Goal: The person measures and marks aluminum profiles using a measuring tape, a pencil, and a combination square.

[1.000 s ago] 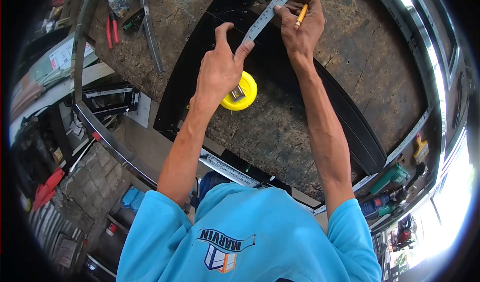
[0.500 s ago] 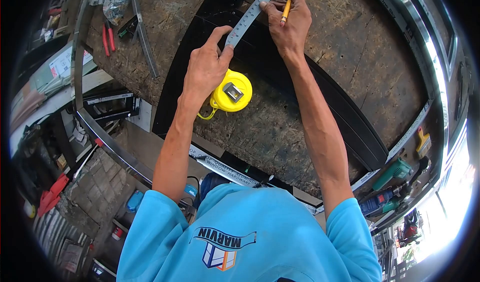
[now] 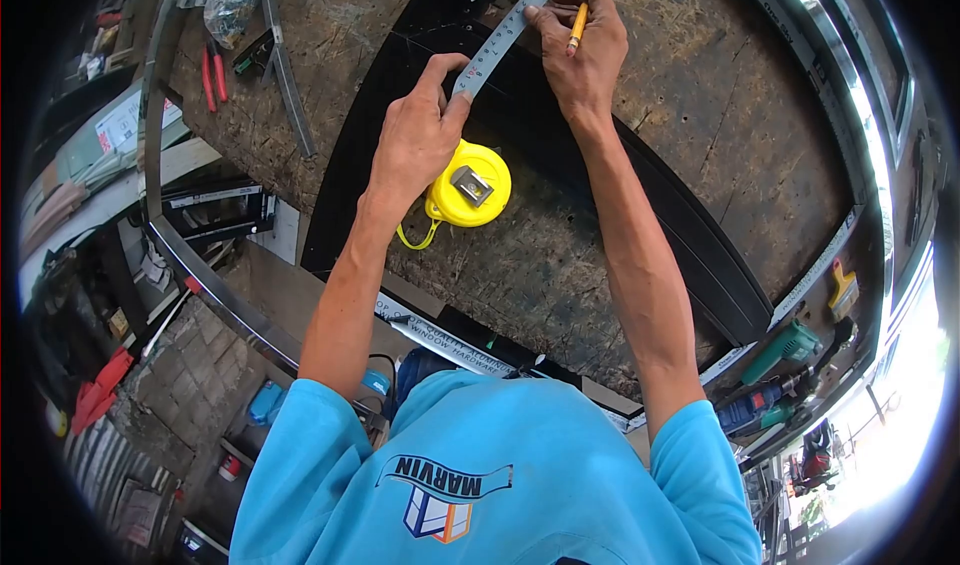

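Left hand [image 3: 418, 140] pinches the near end of the tape blade [image 3: 505, 33] between thumb and forefinger, pressing it down on the black sheet [image 3: 560, 165]. Blade runs up and away to the right hand [image 3: 585, 50]. Right hand closed around a yellow pencil [image 3: 579, 18], tip pointing down; its forefinger rests on the blade's edge. Whether the pencil tip touches the sheet cannot be told.

Yellow tape case [image 3: 468, 187] lies flat on the sheet, just beside and below the left hand, metal clip up, yellow loop trailing from its near side.

Sheet lies on a rough board worktop [image 3: 740, 115], curved in this lens, its far end under both hands.

Red pliers [image 3: 213, 73] and a metal strip [image 3: 285, 65] lie on the worktop's left part, well apart from the hands. Green drill [image 3: 785, 347] and a blue tool [image 3: 755, 405] sit at the right edge. Yellow-handled scraper [image 3: 843, 287] further along that edge. Printed aluminium bar [image 3: 450, 340] along the near edge, above the blue shirt [image 3: 500, 475].
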`<state>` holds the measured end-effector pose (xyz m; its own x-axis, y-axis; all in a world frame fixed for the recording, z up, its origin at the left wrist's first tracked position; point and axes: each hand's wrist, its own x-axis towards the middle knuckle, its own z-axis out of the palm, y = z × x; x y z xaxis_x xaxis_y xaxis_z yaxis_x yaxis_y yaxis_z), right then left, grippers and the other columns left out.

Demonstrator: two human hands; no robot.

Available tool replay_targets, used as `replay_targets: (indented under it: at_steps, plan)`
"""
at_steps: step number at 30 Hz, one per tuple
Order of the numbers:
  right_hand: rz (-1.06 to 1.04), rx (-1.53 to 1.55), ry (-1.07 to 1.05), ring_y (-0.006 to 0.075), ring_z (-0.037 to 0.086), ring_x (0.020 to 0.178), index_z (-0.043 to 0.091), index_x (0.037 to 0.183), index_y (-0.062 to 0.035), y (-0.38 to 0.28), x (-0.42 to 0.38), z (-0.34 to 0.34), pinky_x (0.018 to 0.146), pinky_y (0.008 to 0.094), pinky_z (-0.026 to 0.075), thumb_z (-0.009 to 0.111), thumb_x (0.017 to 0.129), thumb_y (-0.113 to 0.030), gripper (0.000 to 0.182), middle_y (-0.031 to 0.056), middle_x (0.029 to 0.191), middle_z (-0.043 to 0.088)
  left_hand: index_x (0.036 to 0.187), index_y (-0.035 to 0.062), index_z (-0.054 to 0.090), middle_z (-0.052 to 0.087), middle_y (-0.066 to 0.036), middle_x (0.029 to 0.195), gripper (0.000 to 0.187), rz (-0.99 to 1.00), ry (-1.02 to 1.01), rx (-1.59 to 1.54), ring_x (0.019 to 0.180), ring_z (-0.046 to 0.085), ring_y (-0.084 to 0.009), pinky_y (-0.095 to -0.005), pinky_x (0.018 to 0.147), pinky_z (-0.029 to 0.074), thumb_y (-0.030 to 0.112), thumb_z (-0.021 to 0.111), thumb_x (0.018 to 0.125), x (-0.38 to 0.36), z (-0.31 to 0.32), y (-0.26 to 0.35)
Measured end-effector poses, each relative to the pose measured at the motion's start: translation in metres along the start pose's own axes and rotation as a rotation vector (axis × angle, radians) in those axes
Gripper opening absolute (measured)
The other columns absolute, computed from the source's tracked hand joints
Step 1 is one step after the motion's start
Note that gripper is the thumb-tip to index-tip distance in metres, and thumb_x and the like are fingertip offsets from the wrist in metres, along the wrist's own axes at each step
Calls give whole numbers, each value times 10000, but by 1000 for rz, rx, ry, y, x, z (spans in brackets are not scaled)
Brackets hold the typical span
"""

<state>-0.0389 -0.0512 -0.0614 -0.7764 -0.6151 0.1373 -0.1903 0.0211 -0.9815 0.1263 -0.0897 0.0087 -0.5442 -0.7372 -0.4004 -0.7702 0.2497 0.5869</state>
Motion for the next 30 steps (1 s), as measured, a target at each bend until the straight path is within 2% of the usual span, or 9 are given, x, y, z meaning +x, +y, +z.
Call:
replay_targets:
  at_steps: [3,5,7,14,20,22,26,30]
  plan:
    - [6,9,-9,182,681,745,582,957,21,1,0,0,674,288,549,689,803,-37,196,115,796,662,1284,108,481,548,-80,655,325,17,0,-22,577,595,-179,-325,529,458,170,536,969,0,1,-3]
    - [5,9,-17,175,681,735,583,953,18,1,0,-1,667,281,549,691,807,-42,192,108,783,664,1262,120,505,486,-42,632,308,22,25,-63,551,474,-114,-308,524,400,203,542,968,-1,3,-6]
    - [83,82,-37,168,683,736,587,952,10,2,0,-1,665,280,550,692,813,-47,183,105,785,669,1264,120,505,487,-43,638,309,29,26,-68,555,476,-114,-307,524,400,204,541,969,-1,4,-8]
    - [23,31,-27,163,686,733,591,953,3,9,1,-1,666,279,554,702,813,-52,187,107,788,676,1285,132,504,493,-43,649,325,43,20,-62,567,494,-112,-288,527,410,214,544,973,-2,3,-11]
    - [81,40,-46,170,692,730,593,948,8,5,2,-4,673,281,569,707,815,-58,188,105,785,683,1280,133,518,513,-39,659,310,38,24,-49,571,516,-109,-274,525,428,215,535,981,-2,3,-12]
    - [116,31,-70,181,706,765,583,980,26,-2,2,-5,699,273,592,733,808,-17,233,129,822,692,1278,133,521,513,-37,659,309,35,23,-54,572,516,-108,-272,526,429,212,537,980,-2,3,-11]
    - [97,-28,-72,181,706,757,581,980,25,-10,1,-7,691,271,591,736,806,-19,238,127,822,693,1270,130,528,511,-29,655,305,55,30,-78,574,513,-102,-270,527,433,200,548,974,-3,4,-15]
    - [154,60,-80,183,706,754,576,979,28,-6,2,-6,687,271,591,734,804,-10,238,128,826,692,1259,127,539,506,-24,648,298,40,29,-79,573,507,-95,-268,527,434,190,554,969,-2,2,-13]
